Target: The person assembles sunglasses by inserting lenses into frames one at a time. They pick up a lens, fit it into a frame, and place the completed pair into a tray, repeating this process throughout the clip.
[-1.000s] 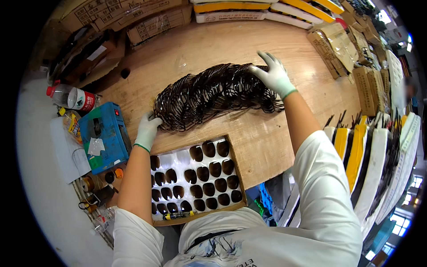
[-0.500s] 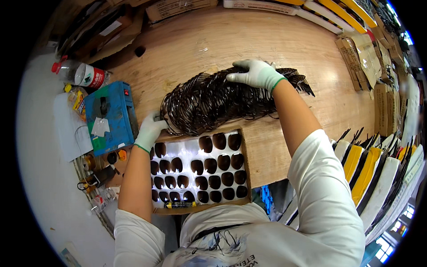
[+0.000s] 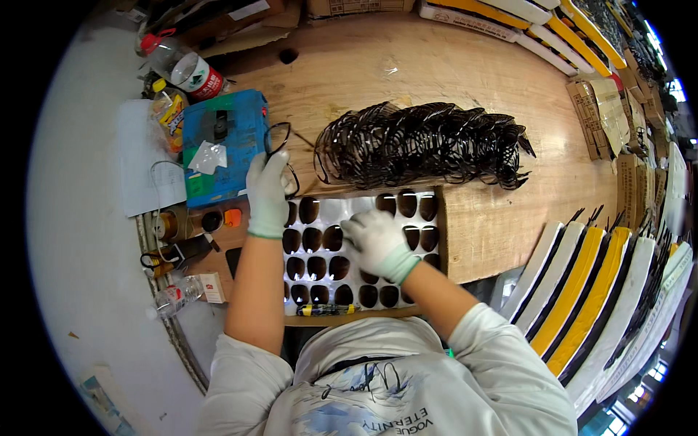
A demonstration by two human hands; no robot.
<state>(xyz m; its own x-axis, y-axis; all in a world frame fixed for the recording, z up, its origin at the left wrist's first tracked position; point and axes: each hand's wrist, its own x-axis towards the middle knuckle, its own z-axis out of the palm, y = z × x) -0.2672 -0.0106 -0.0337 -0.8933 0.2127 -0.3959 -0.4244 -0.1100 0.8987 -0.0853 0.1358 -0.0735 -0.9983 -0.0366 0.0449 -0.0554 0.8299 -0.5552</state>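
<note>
A dark eyeglass frame [image 3: 286,144] is in my left hand [image 3: 267,195], its fingers closed on it, beside the blue box and above the tray's far left corner. My right hand [image 3: 379,243], gloved like the left, hovers over the middle of the tray and is smeared by motion. Its fingertips come close to a dark lens [image 3: 332,237]; whether they touch it I cannot tell. The shallow cardboard tray [image 3: 443,251] holds rows of brown lenses in a white insert, some hidden under the right hand. Behind it lies a long pile of dark eyeglass frames [image 3: 429,145].
A blue box-shaped device [image 3: 240,138] sits at the left, with a large red-capped bottle [image 3: 189,73] and a yellow-capped bottle [image 3: 169,116] near it. White and yellow racks [image 3: 560,291] line the right. A yellow-and-black tube [image 3: 325,309] lies along the tray's near edge.
My left hand has lifted an eyeglass frame away from the pile. The right hand has left the pile and come down over the lens tray. The whole view has shifted.
</note>
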